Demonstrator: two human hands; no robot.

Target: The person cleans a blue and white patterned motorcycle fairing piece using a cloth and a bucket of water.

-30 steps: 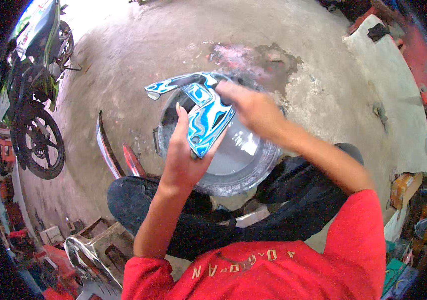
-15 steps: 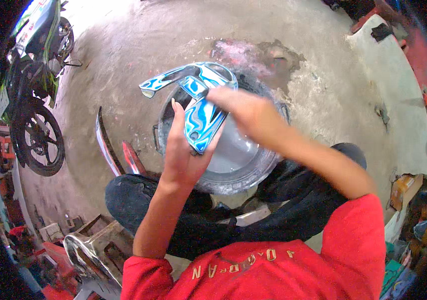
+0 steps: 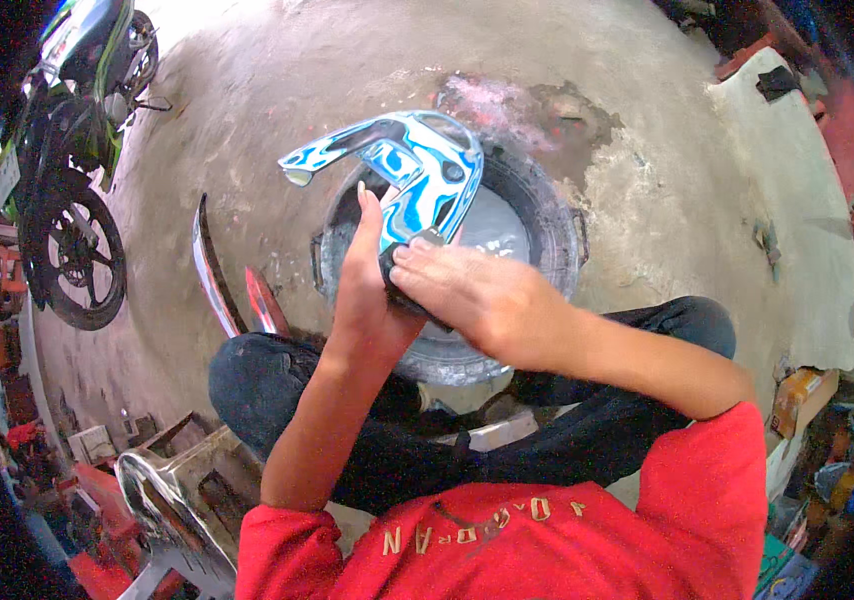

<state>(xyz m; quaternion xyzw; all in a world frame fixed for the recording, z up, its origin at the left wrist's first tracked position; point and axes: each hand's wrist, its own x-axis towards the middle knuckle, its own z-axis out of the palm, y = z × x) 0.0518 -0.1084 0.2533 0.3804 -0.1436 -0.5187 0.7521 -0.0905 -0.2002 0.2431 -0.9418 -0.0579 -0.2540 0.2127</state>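
Observation:
My left hand (image 3: 367, 295) grips the lower end of a curved motorcycle fairing panel (image 3: 437, 185) with blue, white and black swirls, thumb up along its side. The panel is held above a round dark basin (image 3: 559, 235) of cloudy grey water. Pressed flat over the panel's near end is my right hand (image 3: 502, 305), closed on a dark piece of sandpaper (image 3: 403, 284), most of which its fingers hide. The panel's hooked arm points to the far left.
Two narrow body panels, one white and dark (image 3: 211, 265) and one red (image 3: 265, 300), lie left of the basin. A motorcycle (image 3: 72, 230) stands at far left. A worn metal part (image 3: 182, 500) sits by my left side; a cardboard box (image 3: 802, 400) is at right.
My right hand has slid down toward me, from the panel's middle to its near end. The panel's swirled middle is now uncovered, while my left hand keeps its hold.

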